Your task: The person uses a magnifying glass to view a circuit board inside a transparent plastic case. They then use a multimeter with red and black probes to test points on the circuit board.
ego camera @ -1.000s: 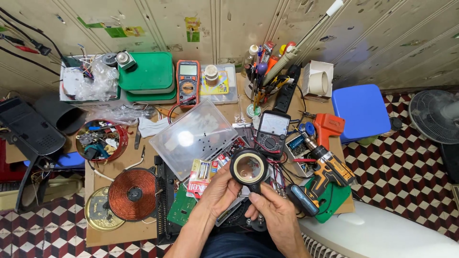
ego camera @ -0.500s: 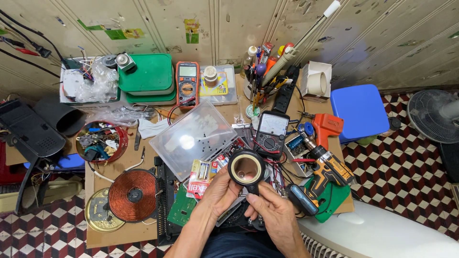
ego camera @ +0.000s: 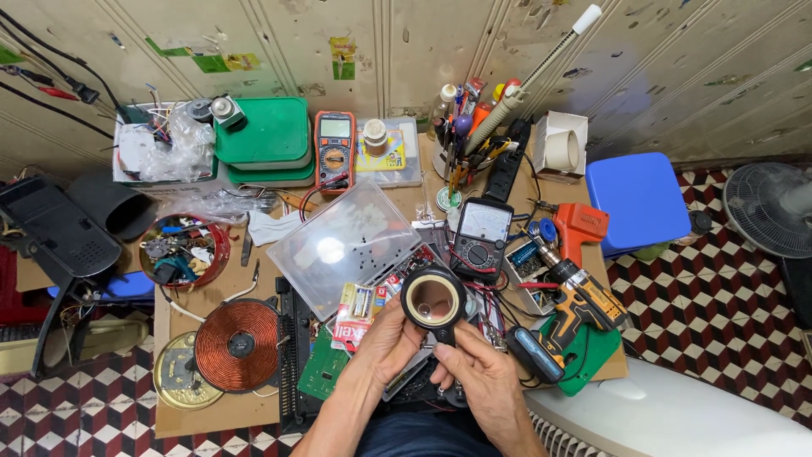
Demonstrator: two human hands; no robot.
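Hands (ego camera: 397, 338) (ego camera: 478, 381) both in closed grip on black magnifier (ego camera: 433, 299), above cluttered workbench (ego camera: 220, 406)

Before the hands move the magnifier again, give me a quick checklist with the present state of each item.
1. Right hand on the handle of the black magnifying glass: ok, fingers wrap it below the lens.
2. Left hand steadying the rim: ok, its fingers touch the lens frame's left side.
3. Lens held level over the work: cannot tell, the tilt is unclear from above.
4. What lies under the lens: cannot tell, the glass shows only a pale blur.
5. Red leads of the black analog meter clear of the hands: not ok, they trail right beside the lens.
6. Yellow cordless drill apart from the right hand: ok, a gap shows.
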